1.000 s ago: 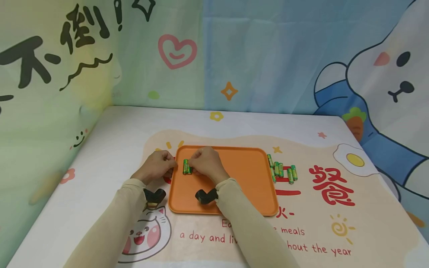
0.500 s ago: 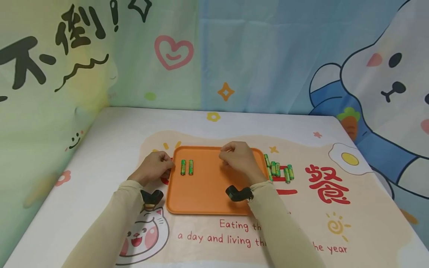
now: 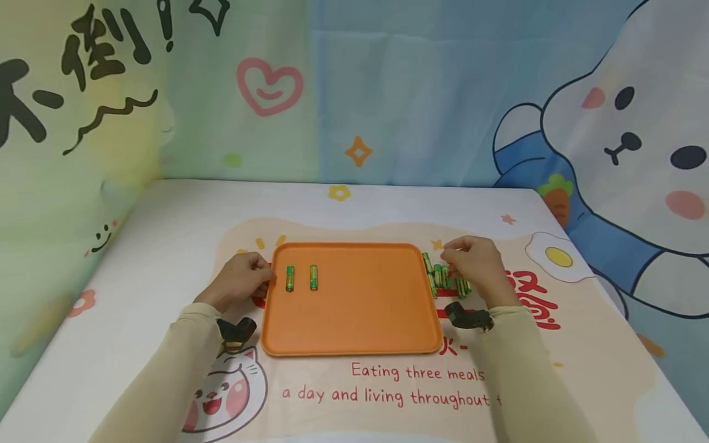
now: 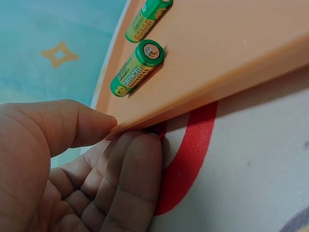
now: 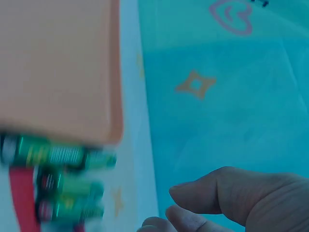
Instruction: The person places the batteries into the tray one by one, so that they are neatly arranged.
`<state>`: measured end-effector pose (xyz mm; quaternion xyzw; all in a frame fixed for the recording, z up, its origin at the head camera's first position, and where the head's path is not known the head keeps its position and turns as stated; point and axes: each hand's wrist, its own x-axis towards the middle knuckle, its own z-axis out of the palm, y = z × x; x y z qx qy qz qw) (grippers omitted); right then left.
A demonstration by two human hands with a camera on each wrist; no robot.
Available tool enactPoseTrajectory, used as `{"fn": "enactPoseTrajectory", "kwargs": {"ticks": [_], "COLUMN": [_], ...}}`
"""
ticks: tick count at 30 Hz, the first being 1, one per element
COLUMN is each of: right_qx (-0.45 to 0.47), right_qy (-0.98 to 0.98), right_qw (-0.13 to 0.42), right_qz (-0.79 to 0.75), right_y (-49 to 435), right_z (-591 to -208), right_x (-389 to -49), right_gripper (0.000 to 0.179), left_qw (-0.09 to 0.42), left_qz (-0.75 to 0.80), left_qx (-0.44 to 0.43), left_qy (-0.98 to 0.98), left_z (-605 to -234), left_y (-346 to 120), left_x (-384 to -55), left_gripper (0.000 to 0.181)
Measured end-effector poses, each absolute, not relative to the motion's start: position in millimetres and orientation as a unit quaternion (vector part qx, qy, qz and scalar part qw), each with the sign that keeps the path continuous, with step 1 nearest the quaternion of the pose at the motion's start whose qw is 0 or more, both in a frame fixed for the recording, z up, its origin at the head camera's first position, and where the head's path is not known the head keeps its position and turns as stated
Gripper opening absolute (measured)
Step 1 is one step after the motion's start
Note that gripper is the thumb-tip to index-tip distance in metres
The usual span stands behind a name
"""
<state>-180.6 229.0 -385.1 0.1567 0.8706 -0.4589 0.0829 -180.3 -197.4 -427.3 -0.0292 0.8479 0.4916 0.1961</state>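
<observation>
My left hand (image 3: 238, 280) pinches the left rim of an orange tray (image 3: 354, 314); in the left wrist view its thumb (image 4: 91, 123) lies on top of the rim, fingers beneath. Two green batteries lie apart on the tray's left part: a left battery (image 3: 290, 279) and a right battery (image 3: 314, 277). Beyond the tray's right edge, my right hand (image 3: 477, 267) hovers over several loose green batteries (image 3: 438, 276), partly covering them. Nothing shows between its thumb (image 5: 207, 193) and fingers, which are slightly apart. The loose batteries (image 5: 67, 183) are blurred in the right wrist view.
A white table (image 3: 188, 209) with a printed beige cloth pattern carries the tray. Behind it hangs a blue-green printed curtain (image 3: 421, 92). Each wrist wears a small black camera mount, such as the right mount (image 3: 468, 317).
My right hand has let go of the right battery on the tray and moved right, to the loose batteries. The gap between the tray's two batteries has widened. My left hand keeps its hold.
</observation>
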Motion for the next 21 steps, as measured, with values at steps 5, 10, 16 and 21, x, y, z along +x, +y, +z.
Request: {"fn": "enactPoseTrajectory", "kwargs": {"ticks": [5,10,16,21], "right_qx": [0.186,0.187,0.187,0.182], "right_qy": [0.879,0.896,0.910,0.911], "right_qw": [0.091,0.093,0.095,0.106], "right_qz": [-0.430,-0.393,-0.358,-0.355], "right_y": [256,266,273,276], "right_z": [-391,-400,-411,-413], "right_x": [-176,-172,-170,-169], "right_gripper": [0.042,0.039,0.037,0.037], "left_qw": [0.197,0.196,0.197,0.194], "left_qz": [0.485,0.489,0.494,0.503], "left_qx": [-0.031,-0.030,-0.034,-0.032], "left_qy": [0.852,0.849,0.846,0.842], "left_z": [-429,-429,-428,-429], "left_y": [-197,-198,-197,-195], "left_x": [-181,-179,-178,-179], "left_gripper": [0.018,0.017,0.019,0.018]}}
